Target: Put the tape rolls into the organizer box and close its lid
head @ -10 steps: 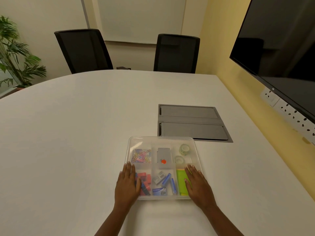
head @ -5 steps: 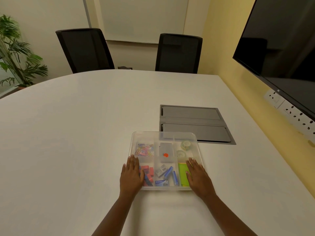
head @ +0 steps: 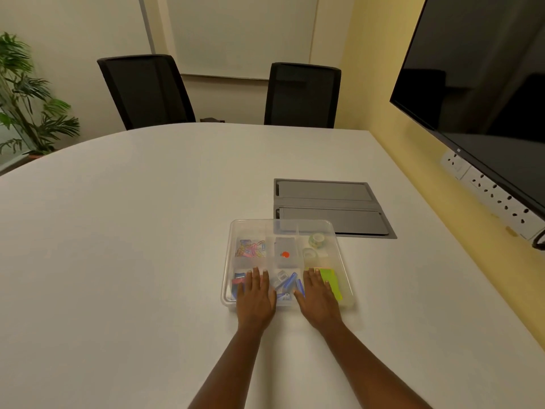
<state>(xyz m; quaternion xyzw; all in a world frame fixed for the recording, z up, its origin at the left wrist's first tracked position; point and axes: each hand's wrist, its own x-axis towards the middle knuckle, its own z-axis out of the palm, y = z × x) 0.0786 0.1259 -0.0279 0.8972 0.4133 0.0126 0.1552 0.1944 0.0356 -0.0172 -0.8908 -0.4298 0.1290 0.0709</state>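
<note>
Two bare forearms reach forward from the near edge over the white tabletop (head: 124,231). The left hand (head: 256,296) and the right hand (head: 318,298) lie palm-down on the near part of the clear lid (head: 283,231) of the organizer box (head: 228,261), fingers (head: 256,276) straight, close together and flat, gripping nothing. The lid sits on the box. Through it, between and beside the hands, the near compartments show red and blue pieces, small blue cylinders and a green-yellow pad (head: 333,281). Farther in, the left compartment holds coloured paper clips (head: 250,247), the middle one a grey item with an orange dot (head: 285,254). The two tape rolls (head: 317,240) lie in the far right compartment, one behind the other. Just beyond the box a grey hatch (head: 330,206) is set into the tabletop. At the far edge stand two black chairs (head: 147,90), a plant (head: 26,98) at left, a dark screen (head: 483,93) on the right wall.
</note>
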